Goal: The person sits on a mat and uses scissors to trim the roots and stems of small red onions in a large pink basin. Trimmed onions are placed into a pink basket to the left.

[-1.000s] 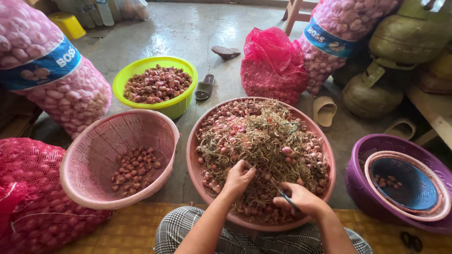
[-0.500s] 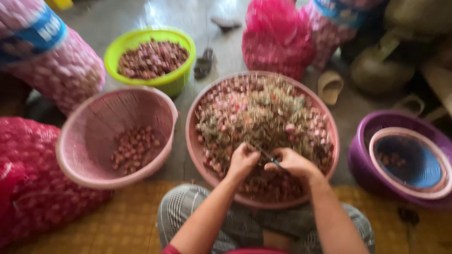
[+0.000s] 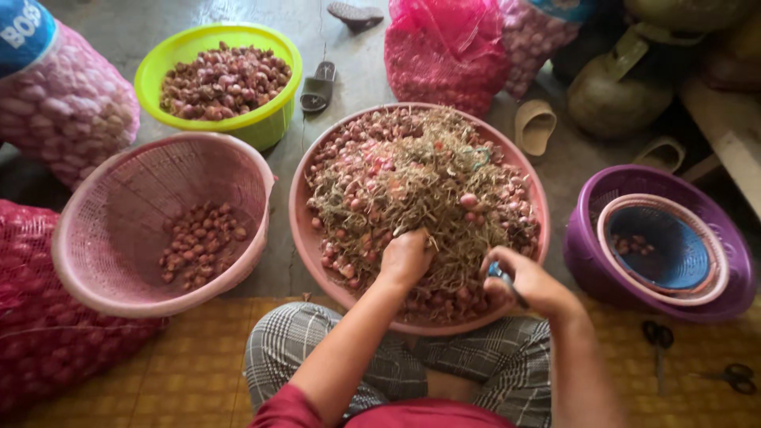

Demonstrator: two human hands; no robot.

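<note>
A wide pink basin [image 3: 305, 238] in front of my knees is heaped with small red shallots and dry straw-like stalks [image 3: 420, 178]. My left hand [image 3: 404, 257] is closed, fingers pushed into the stalks at the near side of the heap. My right hand [image 3: 527, 281] sits at the basin's near right edge, closed around a small dark-handled cutting tool [image 3: 503, 277]. To the left, a pink mesh basket [image 3: 95, 238] holds a small pile of trimmed shallots [image 3: 198, 242].
A yellow-green bowl [image 3: 269, 123] of shallots stands at the back left. Red net sacks of shallots [image 3: 47, 341] flank me; another sack [image 3: 448, 51] lies behind the basin. A purple basin [image 3: 590, 261] with nested baskets sits right. Two scissors [image 3: 658, 337] lie on the mat; sandals [image 3: 317, 87] on the floor.
My two hands came together at the near edge of the heap, then drew apart again. The view has shifted slightly downward.
</note>
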